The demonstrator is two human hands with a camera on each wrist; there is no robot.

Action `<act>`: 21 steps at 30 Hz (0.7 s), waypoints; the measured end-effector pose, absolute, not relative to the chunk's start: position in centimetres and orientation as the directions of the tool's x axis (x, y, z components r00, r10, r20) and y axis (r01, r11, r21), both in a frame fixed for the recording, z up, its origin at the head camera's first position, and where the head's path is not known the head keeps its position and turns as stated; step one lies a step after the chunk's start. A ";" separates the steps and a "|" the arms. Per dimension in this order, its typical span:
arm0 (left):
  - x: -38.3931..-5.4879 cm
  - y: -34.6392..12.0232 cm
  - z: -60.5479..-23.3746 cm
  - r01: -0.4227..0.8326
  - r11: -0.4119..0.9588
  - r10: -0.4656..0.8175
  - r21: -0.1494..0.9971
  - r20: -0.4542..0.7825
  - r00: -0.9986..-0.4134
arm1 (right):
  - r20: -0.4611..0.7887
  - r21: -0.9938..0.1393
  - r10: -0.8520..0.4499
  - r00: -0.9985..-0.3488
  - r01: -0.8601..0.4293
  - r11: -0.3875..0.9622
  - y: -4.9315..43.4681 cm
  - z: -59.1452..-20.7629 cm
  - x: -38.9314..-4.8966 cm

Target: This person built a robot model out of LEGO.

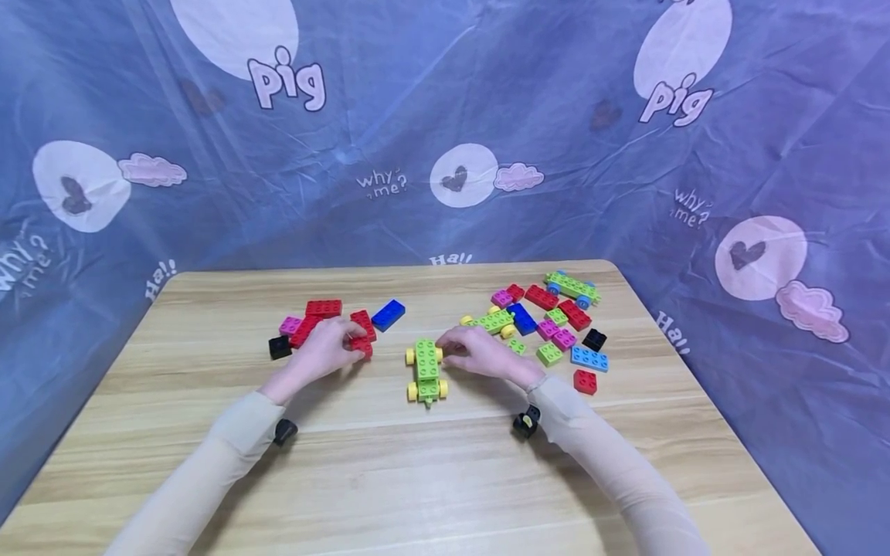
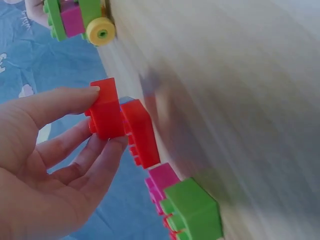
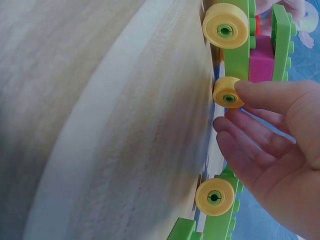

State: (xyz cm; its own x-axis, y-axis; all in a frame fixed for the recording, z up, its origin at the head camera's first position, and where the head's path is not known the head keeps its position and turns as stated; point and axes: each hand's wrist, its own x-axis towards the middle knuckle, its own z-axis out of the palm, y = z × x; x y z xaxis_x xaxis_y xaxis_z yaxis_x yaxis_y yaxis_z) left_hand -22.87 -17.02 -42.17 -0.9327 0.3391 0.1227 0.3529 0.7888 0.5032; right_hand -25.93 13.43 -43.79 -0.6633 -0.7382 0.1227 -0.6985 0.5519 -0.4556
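Observation:
My left hand [image 1: 323, 346] pinches a small red brick [image 2: 106, 110] between thumb and fingers, beside other red bricks on the left of the table. A green toy car base [image 1: 426, 359] with yellow wheels stands between my hands. In the right wrist view a magenta brick [image 3: 261, 59] sits between its lower and upper green parts. My right hand [image 1: 480, 351] holds this car by a yellow wheel [image 3: 228, 92], thumb on the wheel and fingers next to it. Another green car base [image 1: 492, 321] with yellow wheels lies just beyond my right hand.
Red bricks [image 1: 324, 308], a magenta brick [image 1: 289, 326], a black brick [image 1: 280, 347] and a blue brick [image 1: 388, 314] lie around my left hand. On the right are several mixed bricks [image 1: 589, 358] and a green car base with blue wheels [image 1: 572, 287]. A patterned blue cloth [image 1: 389, 224] hangs behind.

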 end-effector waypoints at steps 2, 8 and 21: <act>-23.0 -16.7 -42.0 0.359 0.781 0.343 0.511 0.130 -0.930 | 0.128 -0.446 -0.737 -0.663 -0.702 0.555 13.4 -43.8 -26.0; -23.2 -15.9 -41.4 0.383 0.749 0.371 0.540 0.137 -0.918 | 0.124 -0.449 -0.728 -0.674 -0.692 0.564 13.2 -43.9 -26.2; -23.3 -14.0 -40.0 0.397 0.699 0.393 0.594 0.145 -0.908 | 0.082 -0.473 -0.697 -0.712 -0.643 0.602 13.0 -43.8 -26.2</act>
State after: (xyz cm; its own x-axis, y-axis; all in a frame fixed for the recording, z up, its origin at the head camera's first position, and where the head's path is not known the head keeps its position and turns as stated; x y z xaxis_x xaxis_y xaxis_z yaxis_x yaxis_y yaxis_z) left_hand -23.26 -14.02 -39.96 -0.9080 0.3931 0.1448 0.3975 0.6992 0.5942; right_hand -26.21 12.97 -43.83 -0.7123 -0.6970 0.0824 -0.6435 0.6017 -0.4732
